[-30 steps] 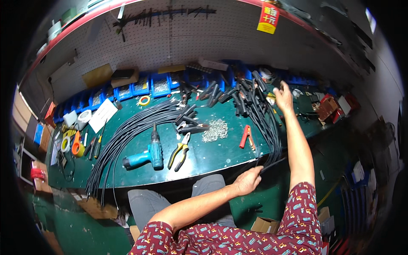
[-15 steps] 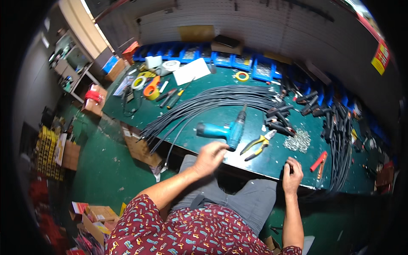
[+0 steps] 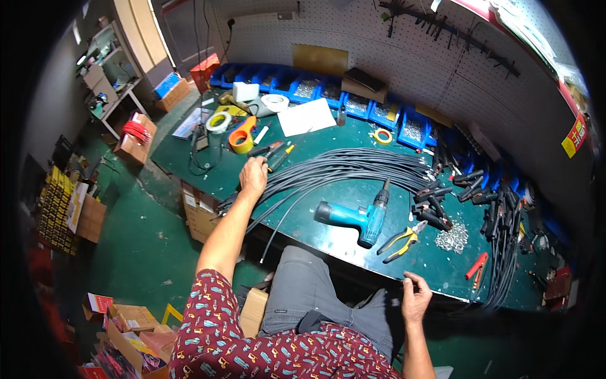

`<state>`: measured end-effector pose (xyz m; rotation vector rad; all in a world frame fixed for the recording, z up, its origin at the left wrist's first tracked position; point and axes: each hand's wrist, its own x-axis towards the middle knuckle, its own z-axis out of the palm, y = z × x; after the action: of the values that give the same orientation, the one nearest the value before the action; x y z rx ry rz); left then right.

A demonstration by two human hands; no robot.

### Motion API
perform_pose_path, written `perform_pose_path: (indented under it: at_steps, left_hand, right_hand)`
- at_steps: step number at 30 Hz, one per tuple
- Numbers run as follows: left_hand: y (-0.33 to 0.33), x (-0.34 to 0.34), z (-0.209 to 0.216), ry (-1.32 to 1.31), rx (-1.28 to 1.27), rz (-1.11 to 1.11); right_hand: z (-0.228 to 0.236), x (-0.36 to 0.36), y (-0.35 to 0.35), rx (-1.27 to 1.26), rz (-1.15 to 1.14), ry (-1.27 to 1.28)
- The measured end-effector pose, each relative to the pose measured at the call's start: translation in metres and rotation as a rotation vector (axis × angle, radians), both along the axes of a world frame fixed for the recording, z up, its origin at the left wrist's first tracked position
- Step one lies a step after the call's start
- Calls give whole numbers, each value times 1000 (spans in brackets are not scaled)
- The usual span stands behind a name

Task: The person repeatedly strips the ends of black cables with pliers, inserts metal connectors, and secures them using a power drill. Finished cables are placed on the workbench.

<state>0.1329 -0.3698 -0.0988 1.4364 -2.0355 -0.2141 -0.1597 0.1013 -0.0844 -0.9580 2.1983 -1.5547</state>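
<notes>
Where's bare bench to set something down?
Free: front edge between drill and loose cable, and between pliers and red clip. Crowded: left, around left hand and tools; back, blue bins; right, black clips and cables.

- Left hand point(image 3: 253, 177): at the screwdriver point(image 3: 278, 161); contact unclear.
- Right hand point(image 3: 416, 298): near front edge of workbench point(image 3: 297, 235).
- Cordless drill point(image 3: 371, 226): lies between black cables point(image 3: 353, 162) and combination pliers point(image 3: 411, 236).
- Red clip point(image 3: 476, 266): beside small metal fittings point(image 3: 452, 238).

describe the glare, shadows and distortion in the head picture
Head view: white glare on the table beside the drill; head view: dark shadow beneath the table; head view: the row of blue bins curves, and the corners go black.
</notes>
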Motion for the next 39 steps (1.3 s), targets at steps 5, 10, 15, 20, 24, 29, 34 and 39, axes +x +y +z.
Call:
perform_pose_path:
  at_steps: [5,10,15,20,24,29,34,39]
  left_hand:
    - [32,-36,4,31,-37,-368]
    - [77,-53,-14,-182,3,-481]
    - [77,-53,-24,-260,70,-361]
    - [72,-53,-6,87,260,-347]
    - [148,-69,85,414,244,-515]
    - [237,-53,103,333,-48,-861]
    - [255,-1,94,241,6,-831]
    - [259,36,83,189,26,-965]
  right_hand:
    - [12,34,7,44,3,-169]
    - [20,53,-14,45,63,-187]
    - [22,69,-56,-2,178,-211]
    - [25,89,-82,-91,350,-302]
    - [37,90,-113,-105,430,-820]
    - [66,49,-180,-451,272,-1464]
    - [20,-5,-224,-543,101,-1433]
    - [-14,-63,-230,-751,131,-1558]
